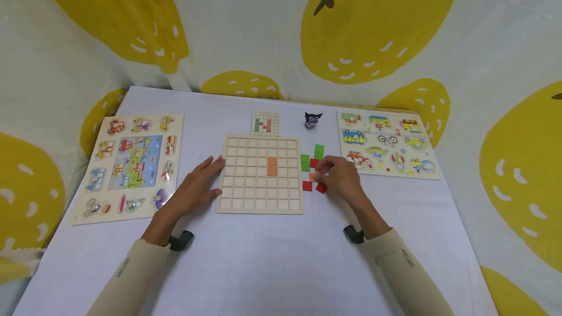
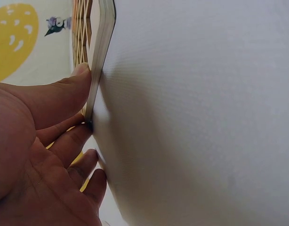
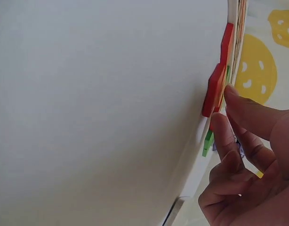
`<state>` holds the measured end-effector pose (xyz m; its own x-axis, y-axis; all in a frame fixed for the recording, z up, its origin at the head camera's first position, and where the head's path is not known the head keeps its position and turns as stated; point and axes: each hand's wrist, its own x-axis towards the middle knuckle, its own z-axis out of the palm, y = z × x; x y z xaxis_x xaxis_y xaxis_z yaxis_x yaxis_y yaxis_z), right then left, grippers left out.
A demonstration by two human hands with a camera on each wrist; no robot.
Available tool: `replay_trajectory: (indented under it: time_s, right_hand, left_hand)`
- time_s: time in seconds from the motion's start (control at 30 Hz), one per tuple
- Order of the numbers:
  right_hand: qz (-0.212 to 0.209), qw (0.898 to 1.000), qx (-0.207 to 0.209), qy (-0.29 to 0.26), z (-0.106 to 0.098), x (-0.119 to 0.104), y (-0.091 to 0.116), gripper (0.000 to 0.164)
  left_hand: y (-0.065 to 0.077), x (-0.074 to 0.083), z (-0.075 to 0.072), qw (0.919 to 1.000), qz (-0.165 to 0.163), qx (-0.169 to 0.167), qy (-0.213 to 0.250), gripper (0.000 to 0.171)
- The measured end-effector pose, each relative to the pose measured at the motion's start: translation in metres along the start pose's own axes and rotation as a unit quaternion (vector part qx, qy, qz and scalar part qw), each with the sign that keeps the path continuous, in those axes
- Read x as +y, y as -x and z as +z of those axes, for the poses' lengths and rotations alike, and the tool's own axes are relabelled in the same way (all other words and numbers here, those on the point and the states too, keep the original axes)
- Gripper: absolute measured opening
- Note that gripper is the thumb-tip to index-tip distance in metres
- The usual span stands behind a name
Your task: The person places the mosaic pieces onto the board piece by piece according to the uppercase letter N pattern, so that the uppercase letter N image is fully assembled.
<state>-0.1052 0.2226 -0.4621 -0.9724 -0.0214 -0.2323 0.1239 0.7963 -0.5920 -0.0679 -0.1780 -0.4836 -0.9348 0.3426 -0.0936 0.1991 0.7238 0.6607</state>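
A square wooden grid board (image 1: pixel 246 199) lies on the table with two orange tiles (image 1: pixel 272 166) in its cells, one above the other. My left hand (image 1: pixel 195 191) rests at the board's left edge, fingers spread and loosely extended; its thumb (image 2: pixel 64 101) touches the side in the left wrist view. To the right of the board, my right hand (image 1: pixel 344 179) pinches an orange square tile (image 1: pixel 312 177) between thumb and fingers. Around it lie red tiles (image 1: pixel 307 186) and green tiles (image 1: pixel 319 151). A small pattern card (image 1: pixel 265 123) touches the board's far edge.
A picture puzzle board (image 1: pixel 133 162) with pegged pieces lies at the left. Another puzzle board (image 1: pixel 386 145) lies at the far right, near my right hand. A small dark figurine (image 1: pixel 312 120) stands behind the tiles. Curtain (image 1: pixel 246 23) with yellow fruit hangs behind the table.
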Motion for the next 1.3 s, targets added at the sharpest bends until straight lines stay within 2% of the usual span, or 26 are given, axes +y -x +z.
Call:
replay_trajectory:
  time_s: [0.27,0.7,0.9,1.03,1.3]
  right_hand:
    - [-0.026,0.999,-0.027,0.002,-0.001,0.0,0.0,0.021]
    - [-0.037,0.999,-0.035,-0.001,-0.005,0.003,0.0,0.016]
    - [-0.044,0.998,-0.041,-0.021,-0.005,-0.002,0.005,0.017]
    - [-0.063,0.997,-0.041,-0.031,-0.001,-0.01,0.009,0.017]
    - [-0.09,0.995,-0.013,-0.037,0.016,-0.026,0.014,0.019]
  left_hand:
    - [0.002,0.0,0.0,1.0,0.004,0.004,0.003,0.085]
    - [0.002,0.0,-0.001,0.9999,0.008,0.008,0.003,0.086]
    - [0.002,0.0,0.0,0.9999,0.007,0.009,0.005,0.087]
    - [0.001,0.0,0.0,1.0,0.006,0.006,0.003,0.086]
    - [0.001,0.0,-0.001,1.0,0.006,0.006,0.004,0.085]
